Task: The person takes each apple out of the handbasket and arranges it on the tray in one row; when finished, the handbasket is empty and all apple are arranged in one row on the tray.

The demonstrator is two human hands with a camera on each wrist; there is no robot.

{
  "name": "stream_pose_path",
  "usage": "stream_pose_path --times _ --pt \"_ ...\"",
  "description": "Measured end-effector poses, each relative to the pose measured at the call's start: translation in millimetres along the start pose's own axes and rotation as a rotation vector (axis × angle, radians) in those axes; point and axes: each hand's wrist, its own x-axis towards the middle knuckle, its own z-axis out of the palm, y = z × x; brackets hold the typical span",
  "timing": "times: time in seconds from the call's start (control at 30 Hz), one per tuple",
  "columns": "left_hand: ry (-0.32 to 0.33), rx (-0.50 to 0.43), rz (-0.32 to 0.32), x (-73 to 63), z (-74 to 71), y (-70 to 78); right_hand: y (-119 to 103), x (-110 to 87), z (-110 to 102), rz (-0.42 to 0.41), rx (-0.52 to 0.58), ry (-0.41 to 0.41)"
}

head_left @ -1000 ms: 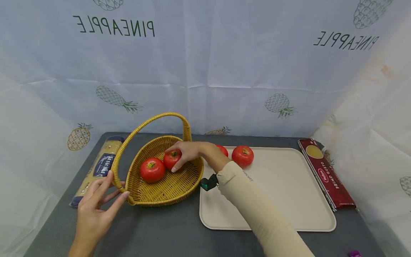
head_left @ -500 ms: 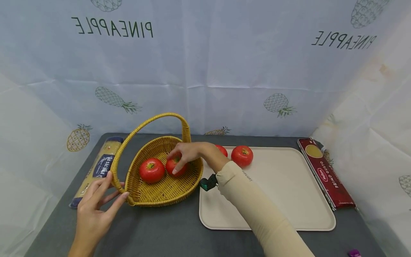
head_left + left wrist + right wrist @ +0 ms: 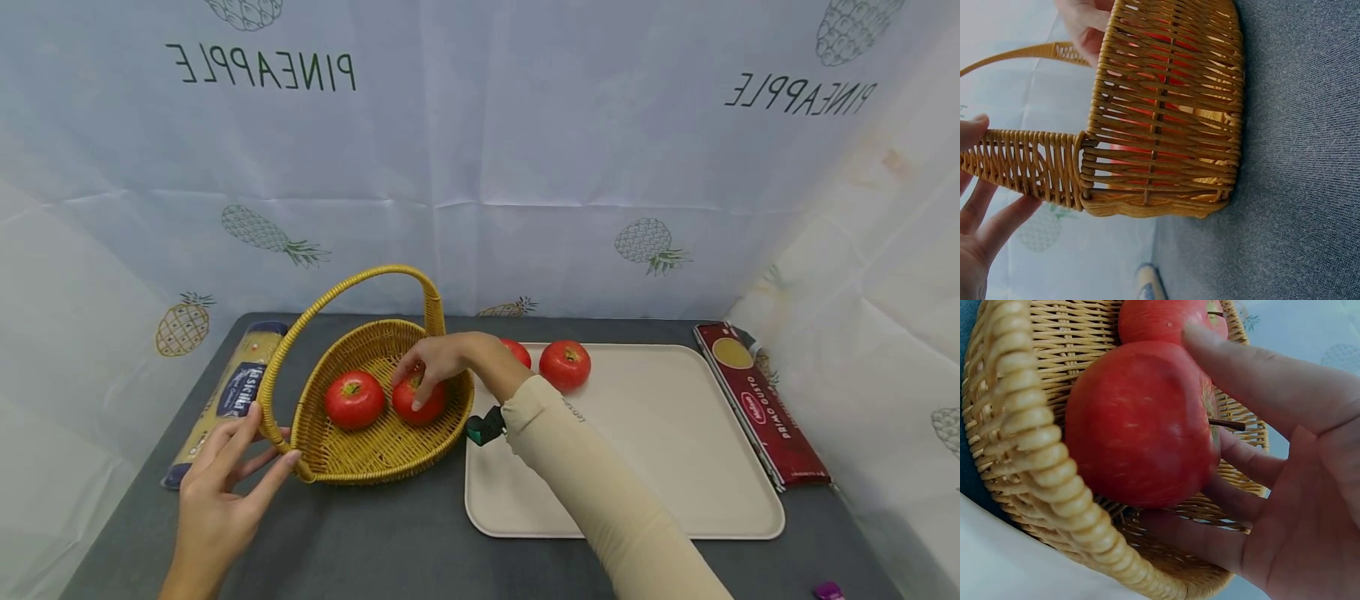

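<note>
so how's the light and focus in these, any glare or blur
Head: mostly even light, printed cloth readable, though mirrored; left wrist: basket weave crisp, pasta pack blurry; right wrist: faint sheen on the nearer apple, no harsh glare.

The basket (image 3: 360,458), containing two apples (image 3: 354,400), stood on the desk (image 3: 390,537) between a pasta packet (image 3: 238,392) (left) and the tray (image 3: 667,442) (right).

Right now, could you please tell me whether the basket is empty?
Not empty: the head view shows two red apples sitting inside the basket.
</note>
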Motion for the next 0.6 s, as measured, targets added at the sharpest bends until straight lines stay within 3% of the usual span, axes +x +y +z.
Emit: stream_pose_path --times 0.6 --pt "-0.001 0.005 0.000 0.2 -0.1 0.2 -3.2 -1.2 2.3 0.042 0.091 -0.078"
